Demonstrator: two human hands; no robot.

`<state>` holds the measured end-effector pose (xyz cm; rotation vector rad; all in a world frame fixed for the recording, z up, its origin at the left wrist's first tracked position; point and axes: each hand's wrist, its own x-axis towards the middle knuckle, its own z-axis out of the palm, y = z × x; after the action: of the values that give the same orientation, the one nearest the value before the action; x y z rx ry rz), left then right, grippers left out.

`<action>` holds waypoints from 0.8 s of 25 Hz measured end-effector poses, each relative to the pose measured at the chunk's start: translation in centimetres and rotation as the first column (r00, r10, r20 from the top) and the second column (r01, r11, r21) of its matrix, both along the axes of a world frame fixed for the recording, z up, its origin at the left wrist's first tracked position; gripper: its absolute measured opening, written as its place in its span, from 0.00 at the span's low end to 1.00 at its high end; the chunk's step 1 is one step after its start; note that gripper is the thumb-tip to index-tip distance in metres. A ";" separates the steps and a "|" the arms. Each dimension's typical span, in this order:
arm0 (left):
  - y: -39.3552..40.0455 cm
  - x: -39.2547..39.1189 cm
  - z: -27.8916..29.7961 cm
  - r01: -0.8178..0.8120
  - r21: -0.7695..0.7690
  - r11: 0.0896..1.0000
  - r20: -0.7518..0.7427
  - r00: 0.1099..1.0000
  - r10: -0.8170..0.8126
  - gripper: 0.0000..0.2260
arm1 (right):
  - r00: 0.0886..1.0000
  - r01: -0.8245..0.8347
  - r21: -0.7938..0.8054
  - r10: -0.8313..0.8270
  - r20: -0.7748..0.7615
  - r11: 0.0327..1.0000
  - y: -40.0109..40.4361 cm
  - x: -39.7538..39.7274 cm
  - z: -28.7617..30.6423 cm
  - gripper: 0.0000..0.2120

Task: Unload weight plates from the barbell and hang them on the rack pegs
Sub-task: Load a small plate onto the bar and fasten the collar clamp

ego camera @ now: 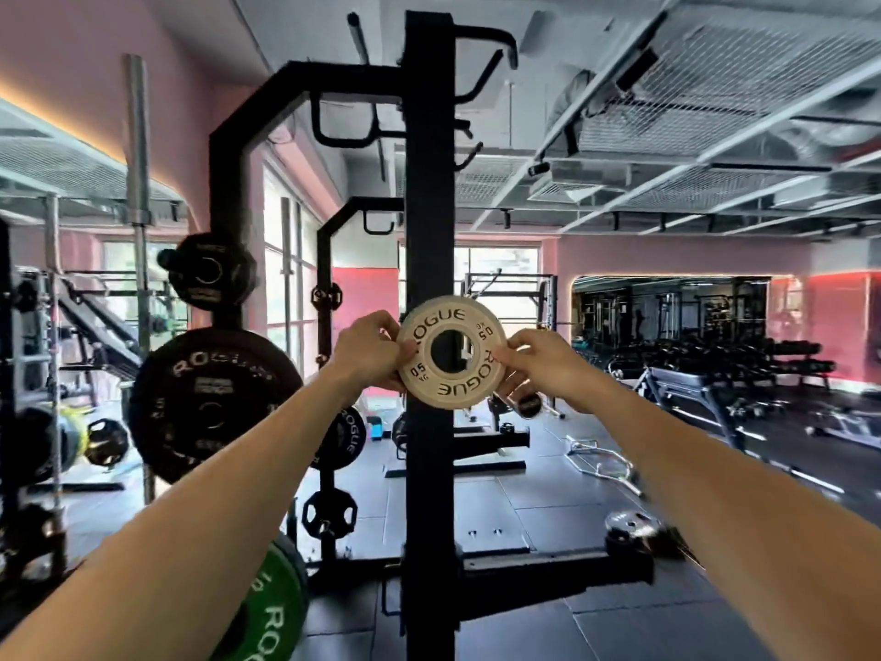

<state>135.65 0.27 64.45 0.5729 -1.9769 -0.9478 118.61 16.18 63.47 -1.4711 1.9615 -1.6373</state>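
Observation:
A small white 0.5 kg weight plate [449, 351] with black lettering is held flat against the front of the black rack upright [430, 207]. My left hand [369, 348] pinches its left rim and my right hand [541, 362] pinches its right rim. The upright shows dark through the plate's centre hole; I cannot make out a peg there. A large black plate [210, 403] hangs on the rack to the left, with a smaller black plate [207, 274] above it. A green plate [271, 608] sits low at the left.
An upright steel barbell [138, 159] stands at the left. Black rack feet [553, 572] stretch across the dark mat floor, with a small plate [634, 529] near one end. A curl bar [603, 462] lies on the floor; benches and dumbbell racks [743, 369] stand at the right.

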 end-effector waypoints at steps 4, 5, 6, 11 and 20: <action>4.1 -6.0 -2.3 0.010 0.029 1.000 0.018 1.000 -0.011 0.07 | 1.000 0.026 0.042 -0.026 -0.016 0.999 3.8 -6.2 -1.9 0.08; 4.9 -7.0 -2.8 0.014 0.042 0.999 0.035 0.999 -0.016 0.06 | 1.000 0.027 0.053 -0.026 -0.007 0.998 4.3 -7.4 -2.5 0.08; 5.4 -7.9 -3.4 0.014 0.052 0.999 0.047 0.999 -0.017 0.06 | 1.000 0.024 0.062 -0.025 0.008 0.998 4.7 -8.4 -3.1 0.09; 6.4 -11.6 -5.4 0.019 0.088 0.996 0.072 0.997 -0.026 0.07 | 0.999 0.025 0.094 -0.030 0.044 0.995 5.1 -12.2 -5.4 0.08; 2.9 -16.3 -6.5 -0.018 0.128 0.992 0.096 0.995 0.005 0.05 | 0.997 0.014 0.131 -0.024 0.069 0.991 1.4 -17.0 -6.4 0.07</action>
<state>119.34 3.16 57.91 0.7134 -2.0047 -1.0640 101.65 17.57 57.03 -1.3335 2.0084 -1.5149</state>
